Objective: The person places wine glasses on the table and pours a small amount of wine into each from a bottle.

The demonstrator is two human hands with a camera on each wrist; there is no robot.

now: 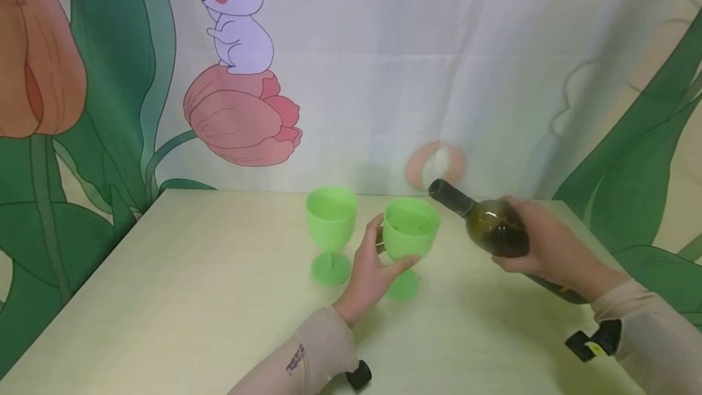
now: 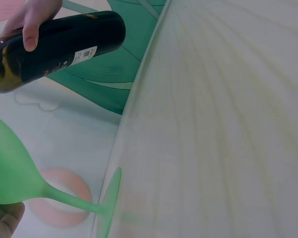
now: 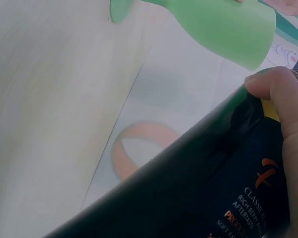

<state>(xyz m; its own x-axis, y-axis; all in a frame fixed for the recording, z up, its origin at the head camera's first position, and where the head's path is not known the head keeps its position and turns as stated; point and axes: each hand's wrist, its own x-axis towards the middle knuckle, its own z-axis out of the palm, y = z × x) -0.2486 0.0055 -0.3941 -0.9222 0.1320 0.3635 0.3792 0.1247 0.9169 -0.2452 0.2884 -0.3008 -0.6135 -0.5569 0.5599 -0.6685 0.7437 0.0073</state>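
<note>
Head view: the left hand (image 1: 372, 267) has thumb and fingers curled round the bowl of the near green goblet (image 1: 410, 238), which stands on the pale table (image 1: 164, 297). A second green goblet (image 1: 331, 224) stands just beside it, to the left, untouched. The right hand (image 1: 540, 242) grips a dark glass wine bottle (image 1: 485, 221) round its body, tilted with the neck toward the held goblet and the mouth just above and beside its rim. No liquid is seen passing. In my judgement the step in hand is the approach to pouring; the next move calls for the mouth to sit over the bowl and a steeper tilt, with the goblet held steady.

Left wrist view: the goblet's bowl (image 2: 10, 168), stem and foot (image 2: 109, 203) appear at the table edge. The bottle (image 2: 59, 47) carries a small white back label, its print too small to read.

Right wrist view: fingers (image 3: 288, 129) wrap the bottle (image 3: 208, 188). Its dark label reads "CLASSIC" and what appears to be "RICH BERRY"; the remainder is cut off. The goblet (image 3: 223, 29) lies beyond.
</note>
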